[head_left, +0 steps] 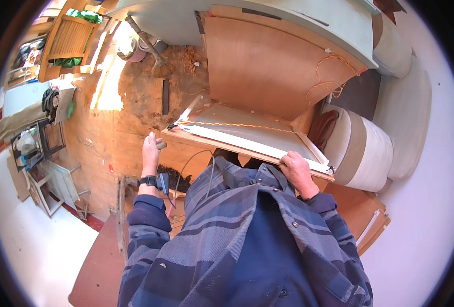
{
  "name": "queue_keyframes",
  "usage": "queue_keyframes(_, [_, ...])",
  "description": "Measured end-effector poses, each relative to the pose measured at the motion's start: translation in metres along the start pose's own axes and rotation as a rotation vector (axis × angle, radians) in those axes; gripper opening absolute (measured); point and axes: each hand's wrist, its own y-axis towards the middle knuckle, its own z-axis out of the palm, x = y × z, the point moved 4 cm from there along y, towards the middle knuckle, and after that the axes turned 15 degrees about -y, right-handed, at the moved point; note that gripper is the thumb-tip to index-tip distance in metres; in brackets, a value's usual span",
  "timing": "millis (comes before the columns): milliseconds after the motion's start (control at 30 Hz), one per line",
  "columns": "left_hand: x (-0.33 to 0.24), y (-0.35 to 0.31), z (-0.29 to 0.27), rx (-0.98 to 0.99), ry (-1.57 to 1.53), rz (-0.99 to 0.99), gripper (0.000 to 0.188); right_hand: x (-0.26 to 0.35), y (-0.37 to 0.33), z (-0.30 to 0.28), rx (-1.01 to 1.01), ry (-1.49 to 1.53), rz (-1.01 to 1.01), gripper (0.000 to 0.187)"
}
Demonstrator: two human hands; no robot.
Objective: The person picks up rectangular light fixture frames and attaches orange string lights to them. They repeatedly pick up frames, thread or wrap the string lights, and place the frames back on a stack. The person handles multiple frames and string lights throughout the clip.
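Note:
In front of my body is a shallow wooden-framed panel point(227, 140) with a pale inner face. A long white bar point(257, 148) lies along its near edge, and a twisted red-and-yellow wire point(237, 125) runs across the panel above it. My right hand point(297, 170) is closed over the near edge towards the right end, fingers on top of the bar. Just off the panel's left corner, my left hand point(150, 153) is raised with its fingers apart, and I see nothing held in it. A black watch point(148, 180) and a small grey-blue box point(164, 183) with a cable are on that wrist.
Behind the panel stands a large brown board point(268, 64) with more twisted wire point(325, 84). Cushioned seating point(360, 146) is close on the right. A broom point(160, 65), buckets point(132, 50) and a dark strip point(166, 97) are on the floor. A wooden chair point(72, 38) stands far left.

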Motion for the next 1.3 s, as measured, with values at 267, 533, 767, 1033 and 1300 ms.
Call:
queue_keyframes(267, [-0.003,0.035,0.031,0.364,0.339,-0.2,0.05,0.035,-0.04,0.027,0.019,-0.04,0.021,0.009])
queue_keyframes(533, [0.014,0.053,0.033,0.462,0.429,-0.197,0.041,0.024,-0.066,0.017,-0.093,0.107,0.246,0.013])
queue_keyframes(767, [0.01,0.049,0.021,0.33,0.512,-0.305,0.038,-0.07,-0.119,0.0,-0.391,-0.027,0.966,0.01])
queue_keyframes(1033, [-0.004,0.026,0.032,0.23,0.737,0.206,0.046,-0.173,-0.178,0.057,-0.328,0.316,1.203,0.033])
queue_keyframes(1300, [-0.016,-0.05,0.096,0.335,1.033,0.796,0.034,-0.189,-0.211,0.117,0.077,1.485,1.445,0.068])
